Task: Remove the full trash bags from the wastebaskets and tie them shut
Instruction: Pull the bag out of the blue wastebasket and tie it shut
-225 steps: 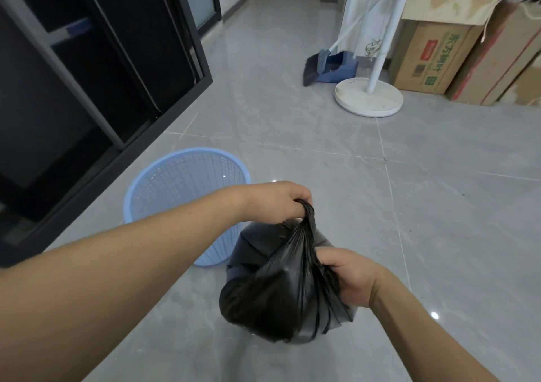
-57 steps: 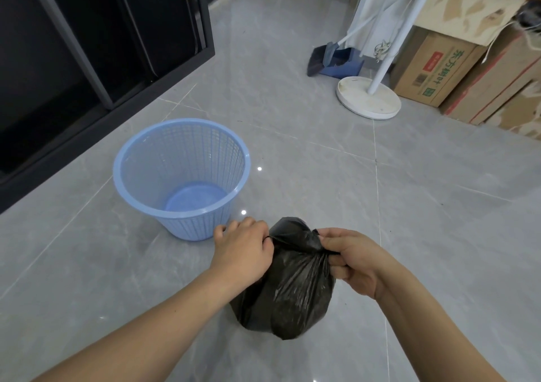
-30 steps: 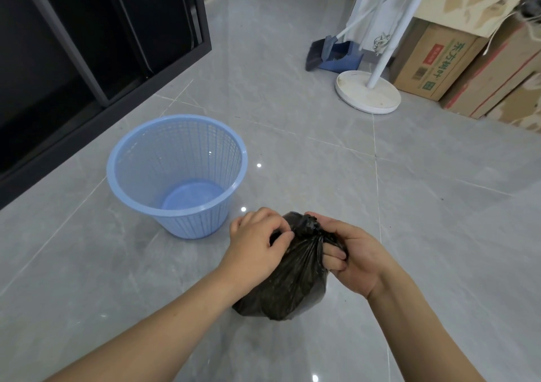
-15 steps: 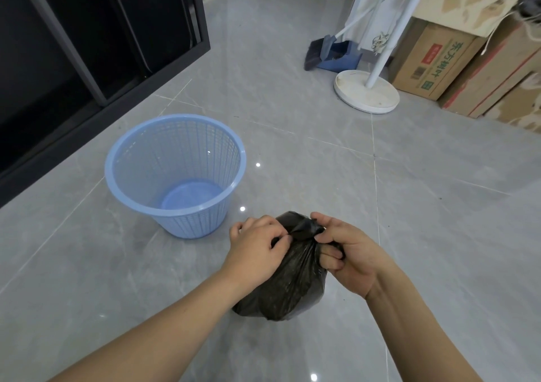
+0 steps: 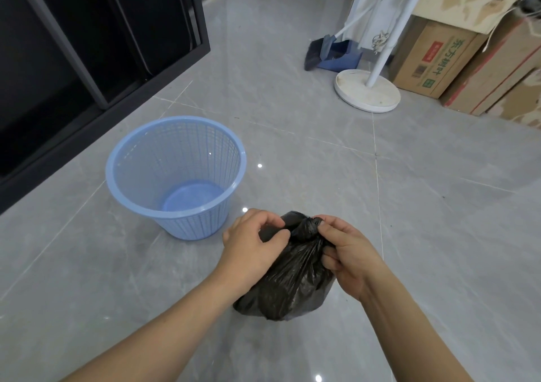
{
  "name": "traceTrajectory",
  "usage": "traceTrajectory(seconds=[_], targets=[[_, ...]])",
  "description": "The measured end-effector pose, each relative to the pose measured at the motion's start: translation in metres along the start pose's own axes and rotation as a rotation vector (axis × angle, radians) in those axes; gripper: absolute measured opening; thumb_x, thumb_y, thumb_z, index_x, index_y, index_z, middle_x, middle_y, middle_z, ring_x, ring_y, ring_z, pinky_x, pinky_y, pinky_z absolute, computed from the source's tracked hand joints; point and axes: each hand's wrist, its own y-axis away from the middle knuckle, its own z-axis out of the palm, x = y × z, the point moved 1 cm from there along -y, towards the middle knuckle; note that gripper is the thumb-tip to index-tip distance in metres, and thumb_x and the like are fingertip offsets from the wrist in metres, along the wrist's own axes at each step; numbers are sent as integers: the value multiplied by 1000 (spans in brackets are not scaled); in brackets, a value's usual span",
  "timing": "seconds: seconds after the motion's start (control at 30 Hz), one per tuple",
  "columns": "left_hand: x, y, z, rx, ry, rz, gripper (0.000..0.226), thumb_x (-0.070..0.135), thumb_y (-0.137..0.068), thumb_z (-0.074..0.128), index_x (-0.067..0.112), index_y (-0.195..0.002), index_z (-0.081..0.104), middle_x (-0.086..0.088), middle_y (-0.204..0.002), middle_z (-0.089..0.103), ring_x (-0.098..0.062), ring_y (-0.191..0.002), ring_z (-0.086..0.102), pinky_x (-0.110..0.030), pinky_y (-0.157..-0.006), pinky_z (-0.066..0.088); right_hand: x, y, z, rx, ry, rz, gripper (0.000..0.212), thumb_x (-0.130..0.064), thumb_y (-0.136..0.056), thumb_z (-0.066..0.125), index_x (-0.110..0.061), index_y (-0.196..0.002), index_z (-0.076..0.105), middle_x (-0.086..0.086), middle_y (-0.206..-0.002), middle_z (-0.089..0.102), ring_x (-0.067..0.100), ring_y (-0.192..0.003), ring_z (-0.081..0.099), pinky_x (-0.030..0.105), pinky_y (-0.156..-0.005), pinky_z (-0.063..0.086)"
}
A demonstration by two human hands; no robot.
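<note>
Black crinkled plastic trash bag, bulging, resting on grey tiled floor in near centre. Left hand fingers curled and pinching gathered neck; right hand fingers clamped on knotted top. Pale blue lattice plastic wastebasket upright just left and beyond, unlined. White round stand base far right.

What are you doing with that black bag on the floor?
A person is tying a black trash bag shut. Both hands pinch its gathered top: the left hand on one side, the right hand on the other, with a knot bunched between them. The bag sits on the grey floor. Beside it, the blue wastebasket stands upright with nothing inside.
</note>
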Motion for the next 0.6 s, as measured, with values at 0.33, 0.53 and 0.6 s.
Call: traceTrajectory(seconds=[0.33,0.53,0.6], targets=[[6,-1,12,-17,-168,83,10,31,-83,64,33,-75,59,19,-99,53,-1,-103,46,-30,-97,25,0,1,0,64,94,-35,13,-14,-94,55,-10,-86,65,-2,-50,48,7,-34,25,18,-31,21],[0,-4,11,-143,-280,-59,6,32,-84,56,37,-82,55,17,-107,51,-11,-105,46,-34,-99,30,4,1,3,119,61,-28,19,-23,-97,50,-12,-83,59,-2,-52,46,7,-34,23,18,-31,19],[1,-3,9,-160,-229,-66,19,20,-83,53,37,-90,55,18,-106,50,-10,-103,47,-39,-102,34,4,2,5,112,81,-29,20,-18,-96,48,-12,-81,59,-4,-49,39,7,-35,20,18,-33,16]])
